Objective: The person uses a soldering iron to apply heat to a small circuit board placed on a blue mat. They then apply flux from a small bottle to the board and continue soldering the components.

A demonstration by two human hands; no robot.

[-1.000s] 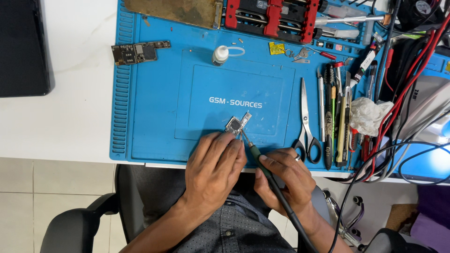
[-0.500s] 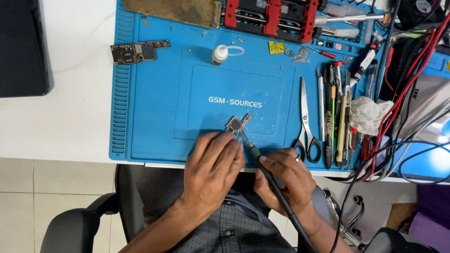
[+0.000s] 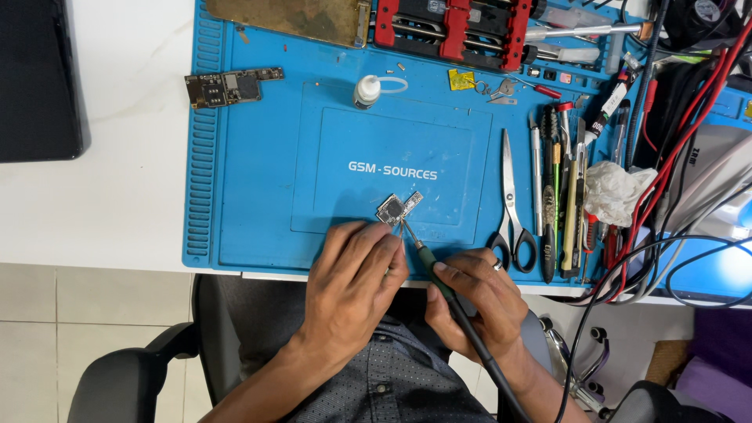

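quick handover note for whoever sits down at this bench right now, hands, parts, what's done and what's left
Left hand: fingertips pressed down beside the small circuit board near the front of the blue mat, steadying it.
Right hand: grips a soldering iron like a pen, its tip touching the board's near edge.
Nearby: a second, longer board at the mat's far left corner, a small white bottle, scissors and a row of hand tools on the right.
Done: small board laid out, iron on it.
Left: the tip work itself; how far along it is cannot be told.

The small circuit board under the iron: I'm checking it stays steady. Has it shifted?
No. The small circuit board sits at the same spot below the white lettering on the blue mat.
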